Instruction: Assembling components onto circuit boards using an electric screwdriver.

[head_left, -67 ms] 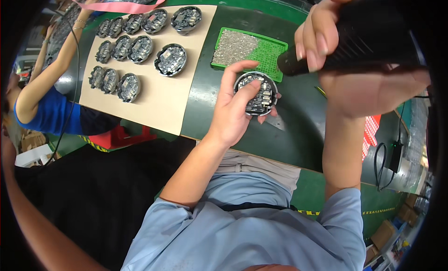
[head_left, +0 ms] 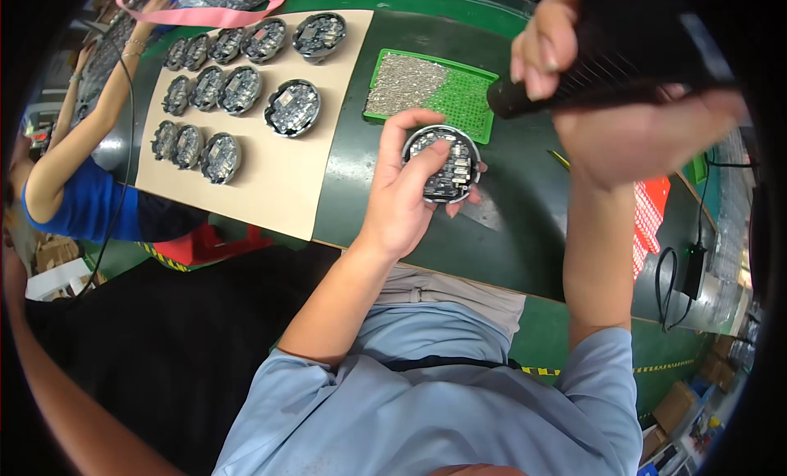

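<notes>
In the middle of the view, my left hand [head_left: 402,185] is closed around a round circuit-board assembly [head_left: 455,174] with a silver rim. The thumb presses on the board's face, and the fingers curl behind it, partly hidden. At the upper right, my right hand [head_left: 627,140] grips a bulky black handheld tool, apparently an electric screwdriver [head_left: 639,46]. Its narrow nose points left, apart from the assembly, near the right edge of a green tray [head_left: 474,73]. Small silver screws [head_left: 403,83] fill the tray's left part.
Several similar round assemblies [head_left: 293,107] stand in rows on a beige board [head_left: 270,189] at the left. A co-worker's arm [head_left: 111,107] reaches in beyond it. Red-and-white patterned material [head_left: 650,218] and a black adapter [head_left: 696,271] with cable lie at the right.
The whole view has shifted slightly. My right hand and the black screwdriver have risen a little in the picture. My left hand keeps its hold on the assembly.
</notes>
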`<state>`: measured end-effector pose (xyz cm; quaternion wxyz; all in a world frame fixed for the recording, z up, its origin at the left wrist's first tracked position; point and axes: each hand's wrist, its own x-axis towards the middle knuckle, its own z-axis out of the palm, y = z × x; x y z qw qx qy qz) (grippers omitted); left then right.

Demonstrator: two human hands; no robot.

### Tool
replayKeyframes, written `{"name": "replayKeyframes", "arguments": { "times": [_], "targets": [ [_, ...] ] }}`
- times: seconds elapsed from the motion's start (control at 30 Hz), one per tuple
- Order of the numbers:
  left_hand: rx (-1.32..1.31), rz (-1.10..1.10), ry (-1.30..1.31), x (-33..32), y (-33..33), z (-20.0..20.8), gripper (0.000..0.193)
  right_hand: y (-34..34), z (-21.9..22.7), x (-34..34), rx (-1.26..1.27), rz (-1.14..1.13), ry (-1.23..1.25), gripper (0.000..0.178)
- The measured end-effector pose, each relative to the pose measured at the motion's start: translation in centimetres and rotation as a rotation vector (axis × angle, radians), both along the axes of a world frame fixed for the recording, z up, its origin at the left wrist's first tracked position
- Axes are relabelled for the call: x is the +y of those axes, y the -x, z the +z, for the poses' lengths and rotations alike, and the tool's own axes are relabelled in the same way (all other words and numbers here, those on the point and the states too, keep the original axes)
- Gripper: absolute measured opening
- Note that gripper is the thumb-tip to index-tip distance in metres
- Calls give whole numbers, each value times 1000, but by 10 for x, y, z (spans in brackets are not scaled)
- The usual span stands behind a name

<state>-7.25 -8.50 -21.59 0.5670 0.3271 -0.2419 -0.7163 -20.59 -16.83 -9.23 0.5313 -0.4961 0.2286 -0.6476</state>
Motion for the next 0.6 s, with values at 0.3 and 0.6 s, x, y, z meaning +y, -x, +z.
{"name": "replayKeyframes", "arguments": {
  "times": [0.3, 0.6],
  "targets": [
    [34, -38, 15, -2, -2, -2, 22, 0, -37, -26, 231, -121, 77, 102],
    [25, -26, 17, -3, -2, -2, 20, 5, -51, -35, -184, 110, -30, 98]
  ]
}}
